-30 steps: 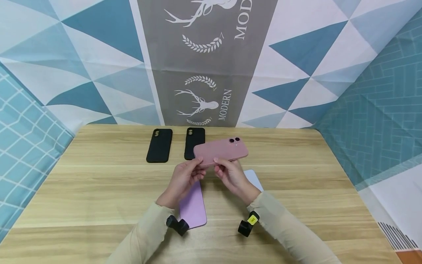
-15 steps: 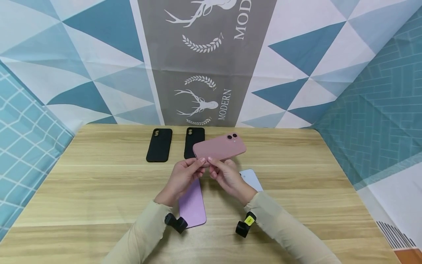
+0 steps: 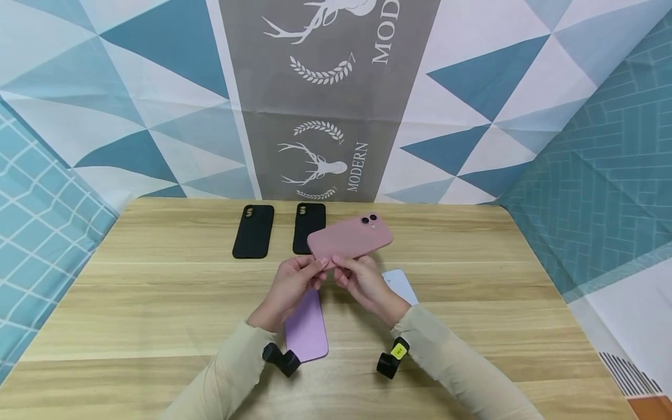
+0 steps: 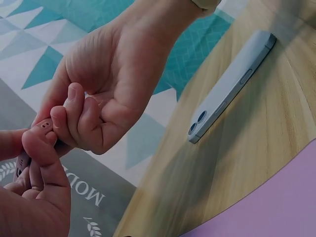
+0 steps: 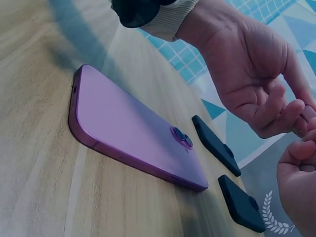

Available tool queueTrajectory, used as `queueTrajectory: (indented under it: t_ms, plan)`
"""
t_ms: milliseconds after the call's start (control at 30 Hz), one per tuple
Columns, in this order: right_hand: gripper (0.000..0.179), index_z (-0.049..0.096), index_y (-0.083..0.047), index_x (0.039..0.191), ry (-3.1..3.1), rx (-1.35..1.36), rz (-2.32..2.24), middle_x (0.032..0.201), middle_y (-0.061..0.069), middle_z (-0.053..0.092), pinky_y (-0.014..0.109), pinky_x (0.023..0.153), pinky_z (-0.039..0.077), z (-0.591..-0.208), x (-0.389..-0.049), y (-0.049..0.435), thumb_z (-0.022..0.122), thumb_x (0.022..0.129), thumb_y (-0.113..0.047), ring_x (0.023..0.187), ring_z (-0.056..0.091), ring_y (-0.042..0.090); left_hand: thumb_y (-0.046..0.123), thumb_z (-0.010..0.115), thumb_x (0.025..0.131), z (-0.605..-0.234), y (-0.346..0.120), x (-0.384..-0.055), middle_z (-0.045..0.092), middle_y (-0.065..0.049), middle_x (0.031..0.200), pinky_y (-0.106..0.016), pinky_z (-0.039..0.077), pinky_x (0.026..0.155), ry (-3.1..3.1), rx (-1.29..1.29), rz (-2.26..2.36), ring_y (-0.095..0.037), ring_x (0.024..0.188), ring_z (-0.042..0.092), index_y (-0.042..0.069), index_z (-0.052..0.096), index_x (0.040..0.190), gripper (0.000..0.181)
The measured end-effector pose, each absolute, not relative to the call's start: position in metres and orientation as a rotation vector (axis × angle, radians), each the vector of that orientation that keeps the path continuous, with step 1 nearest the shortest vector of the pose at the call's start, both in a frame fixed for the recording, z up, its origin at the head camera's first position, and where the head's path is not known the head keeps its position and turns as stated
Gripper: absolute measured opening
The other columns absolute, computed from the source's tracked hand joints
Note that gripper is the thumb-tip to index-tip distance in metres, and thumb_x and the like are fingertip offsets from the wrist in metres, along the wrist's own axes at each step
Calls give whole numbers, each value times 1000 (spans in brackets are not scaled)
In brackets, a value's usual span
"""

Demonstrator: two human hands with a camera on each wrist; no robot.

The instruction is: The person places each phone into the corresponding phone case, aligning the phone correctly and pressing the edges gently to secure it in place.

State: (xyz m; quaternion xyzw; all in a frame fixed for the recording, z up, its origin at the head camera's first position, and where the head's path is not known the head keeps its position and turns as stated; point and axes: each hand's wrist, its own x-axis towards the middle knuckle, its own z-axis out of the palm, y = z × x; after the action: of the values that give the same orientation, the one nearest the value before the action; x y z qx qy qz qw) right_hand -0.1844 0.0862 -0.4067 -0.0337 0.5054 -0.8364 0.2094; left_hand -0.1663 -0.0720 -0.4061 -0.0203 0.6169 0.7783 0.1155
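Both hands hold a pink phone (image 3: 350, 234) above the table, back face up, with its two camera lenses at the far right corner. My left hand (image 3: 290, 287) pinches its near-left corner, thumb on top. Right beside it, my right hand (image 3: 369, 287) pinches the same end, and the thumbs nearly meet. In the left wrist view, a bit of the pink phone's end edge (image 4: 45, 124) shows between the fingers. Below the hands lies a purple phone (image 3: 307, 329). A pale blue phone (image 3: 400, 284) lies partly hidden behind the right hand.
Two black phone cases (image 3: 253, 231) lie at the back of the wooden table (image 3: 157, 303); the right-hand case (image 3: 308, 226) is partly covered by the pink phone. A patterned cloth wall (image 3: 325, 140) rises behind the table's back edge.
My right hand has slid left along the pink phone's near edge, towards the left thumb. The phone has tilted slightly, and more of the pale blue phone shows. The last half second shows little movement.
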Motion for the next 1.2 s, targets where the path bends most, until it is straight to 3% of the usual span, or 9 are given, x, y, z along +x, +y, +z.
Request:
queueTrajectory:
  t_ms: [300,500,767,1200]
  plan:
    - [26,60,-8,85,1397,-220,-2339,62,-2,64,17,52,42,-410,-187,93,42,100,-17,53,51,7,13,54,95,-408,-74,-165,61,7,64,-15,46,54,1689,-91,2331,-4,59,53,14,62,80,17]
    - [15,57,-11,90,1349,-211,-2387,66,-2,66,17,54,45,-411,-187,102,44,97,-7,55,55,5,13,54,94,-410,-75,-165,61,7,63,-15,46,53,1677,-104,2352,-3,58,54,15,65,79,19]
    - [18,55,-12,90,1330,-195,-2389,66,-3,65,18,56,43,-410,-186,108,42,94,-1,57,56,5,19,51,94,-406,-78,-167,64,5,64,-17,49,53,1650,-70,2277,-5,59,58,15,63,79,20]
    - [39,58,-13,69,1273,-154,-2344,53,-3,62,18,50,38,-414,-189,114,32,91,5,46,55,5,6,53,93,-411,-81,-167,67,6,69,-18,55,65,1594,1,2243,-5,66,63,12,63,81,16]
